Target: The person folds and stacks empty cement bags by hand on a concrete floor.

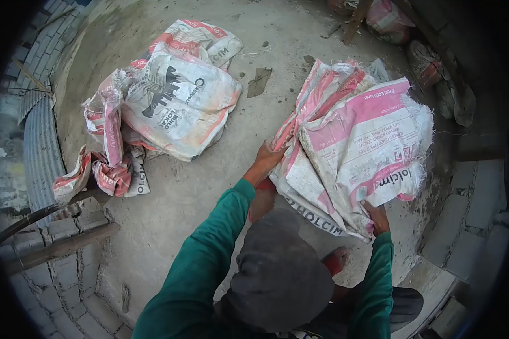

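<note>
My left hand (264, 160) is closed on the left edge of a white and pink cement sack (359, 135) with "Holcim" lettering. On the near right edge of that sack, my right hand (377, 219) grips with the thumb on top. Frayed threads line the sack's right side, and folds of other sacks show at its upper left and beneath its near edge. To the left, apart from both hands, a flattened pile of cement sacks (201, 107) lies on the concrete floor (209, 192). Crumpled red and white sacks (110, 175) lie at its lower left.
Grey block walls (478, 209) stand at right and lower left. A corrugated metal sheet (42, 152) and a wooden pole (62, 248) are at left. More sacks (390, 20) sit by wooden posts at upper right. A flat brown scrap (259, 82) lies between the piles.
</note>
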Demonstrator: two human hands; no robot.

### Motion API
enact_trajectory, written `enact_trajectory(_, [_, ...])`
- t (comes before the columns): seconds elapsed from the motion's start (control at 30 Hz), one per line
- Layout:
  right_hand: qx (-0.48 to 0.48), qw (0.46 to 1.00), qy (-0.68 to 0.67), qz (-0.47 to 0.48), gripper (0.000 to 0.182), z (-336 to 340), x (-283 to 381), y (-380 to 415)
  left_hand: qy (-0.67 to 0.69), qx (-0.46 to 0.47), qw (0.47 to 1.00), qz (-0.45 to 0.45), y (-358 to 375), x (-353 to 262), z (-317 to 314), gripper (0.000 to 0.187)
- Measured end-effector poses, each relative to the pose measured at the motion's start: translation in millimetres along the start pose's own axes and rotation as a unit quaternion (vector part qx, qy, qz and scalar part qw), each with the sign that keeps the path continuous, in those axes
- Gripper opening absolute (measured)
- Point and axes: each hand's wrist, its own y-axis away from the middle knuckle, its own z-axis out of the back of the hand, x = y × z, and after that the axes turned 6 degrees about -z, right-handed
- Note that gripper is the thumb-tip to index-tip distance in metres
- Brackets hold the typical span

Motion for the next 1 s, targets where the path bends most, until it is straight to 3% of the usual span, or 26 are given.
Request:
enact_trajectory(0.03, [0.031, 0.999, 0.004, -0.044, 0.088, -11.9, 11.0, -14.3, 0.009, -0.01, 0.999, -0.032, -10.1, -1.1, 13.1, 0.081])
enact_trajectory(0.07, [-0.013, 0.997, 0.077, 0.001, 0.089, -57.4, 57.7, 19.5, 0.025, -0.007, 0.999, -0.026, -8.5, -8.4, 25.0, 0.081])
enact_trajectory(0.1, [-0.001, 0.997, 0.083, 0.002, 0.089, -55.8, 63.7, 4.5, 0.026, -0.02, 0.999, -0.027, -1.5, -19.9, 37.6, 0.081])
enact_trajectory(0.17, [-0.06, 0.965, 0.251, 0.047, 0.09, -33.4, 87.6, -27.0, 0.043, -0.065, 0.996, 0.042, 20.5, -40.7, 67.7, 0.082])
enact_trajectory(0.2, [-0.047, 0.964, 0.256, 0.052, 0.09, -28.1, 92.7, -35.8, -0.056, -0.128, 0.99, -0.025, 10.9, -1.9, 92.6, 0.083])
enact_trajectory(0.27, [-0.173, 0.849, 0.477, 0.145, 0.092, -15.4, 101.0, -39.2, -0.094, -0.304, 0.947, -0.048, 37.1, 25.5, 137.7, 0.088])
enact_trajectory(0.3, [-0.167, 0.847, 0.481, 0.149, 0.092, -24.9, 108.3, -28.9, -0.113, -0.387, 0.915, -0.026, 58.9, 25.3, 154.3, 0.088])
enact_trajectory(0.33, [-0.308, 0.755, 0.525, 0.243, 0.089, -46.2, 113.7, -8.2, -0.131, -0.464, 0.876, -0.004, 74.9, 20.7, 168.3, 0.089])
enact_trajectory(0.37, [-0.433, 0.638, 0.552, 0.317, 0.087, -69.2, 116.9, 11.9, -0.138, -0.464, 0.875, 0.005, 75.3, 19.6, 184.5, 0.089])
enact_trajectory(0.4, [-0.429, 0.639, 0.553, 0.319, 0.087, -92.8, 115.1, 26.1, -0.048, -0.485, 0.873, 0.033, 69.1, 24.6, 201.1, 0.09])
enact_trajectory(0.43, [-0.294, 0.719, 0.532, 0.338, 0.083, -119.2, 114.0, 38.6, 0.042, -0.505, 0.86, 0.058, 62.5, 29.4, 215.6, 0.091])
enact_trajectory(0.47, [-0.152, 0.779, 0.497, 0.351, 0.079, -136.6, 114.2, 45.4, 0.042, -0.511, 0.857, 0.055, 52.3, 30.0, 228.9, 0.091])
enact_trajectory(0.5, [-0.107, 0.756, 0.571, 0.303, 0.073, -143.3, 87.1, 31.4, 0.116, -0.462, 0.875, 0.081, 39.3, 28.3, 241.4, 0.086])
enact_trajectory(0.53, [-0.134, 0.713, 0.645, 0.241, 0.075, -150.7, 55.4, 18.4, 0.188, -0.406, 0.888, 0.106, 29.8, 26.4, 249.5, 0.082])
enact_trajectory(0.57, [-0.138, 0.715, 0.641, 0.245, 0.075, -154.2, 35.6, 9.0, 0.188, -0.404, 0.89, 0.099, 21.9, 24.1, 250.9, 0.082])
enact_trajectory(0.63, [-0.14, 0.721, 0.643, 0.217, 0.077, -157.2, 17.0, 0.4, 0.092, -0.412, 0.907, -0.015, 0.6, 7.0, 239.8, 0.066])
enact_trajectory(0.67, [-0.15, 0.725, 0.637, 0.216, 0.077, -156.2, 12.2, -0.4, 0.047, -0.404, 0.913, -0.026, -11.7, -8.5, 235.4, 0.047])
enact_trajectory(0.73, [-0.135, 0.738, 0.63, 0.2, 0.081, -158.2, 18.0, 2.5, -0.013, -0.357, 0.927, -0.117, -9.2, -82.5, 206.7, 0.037])
enact_trajectory(0.77, [-0.148, 0.741, 0.625, 0.198, 0.081, -158.0, 21.2, 4.2, -0.04, -0.373, 0.892, -0.254, -1.7, -127.7, 183.0, 0.033])
enact_trajectory(0.8, [-0.138, 0.745, 0.623, 0.193, 0.082, -159.4, 24.4, 6.0, -0.081, -0.319, 0.916, -0.228, 11.4, -180.8, 169.7, 0.034])
enact_trajectory(0.87, [-0.13, 0.755, 0.615, 0.187, 0.084, -158.2, 24.3, 7.0, -0.165, -0.278, 0.904, -0.282, 47.2, -282.4, 138.5, 0.043])
enact_trajectory(0.9, [-0.134, 0.76, 0.608, 0.187, 0.086, -156.6, 22.3, 6.0, -0.153, -0.254, 0.894, -0.335, 61.7, -321.3, 127.1, 0.044])
enact_trajectory(0.97, [-0.127, 0.776, 0.592, 0.177, 0.087, -154.9, 26.8, 14.7, -0.029, -0.07, 0.903, -0.423, 107.4, -393.6, 100.6, 0.045])
enact_trajectory(1.0, [-0.127, 0.783, 0.583, 0.177, 0.086, -152.6, 31.8, 17.8, -0.003, -0.07, 0.889, -0.452, 131.9, -420.1, 84.8, 0.047])
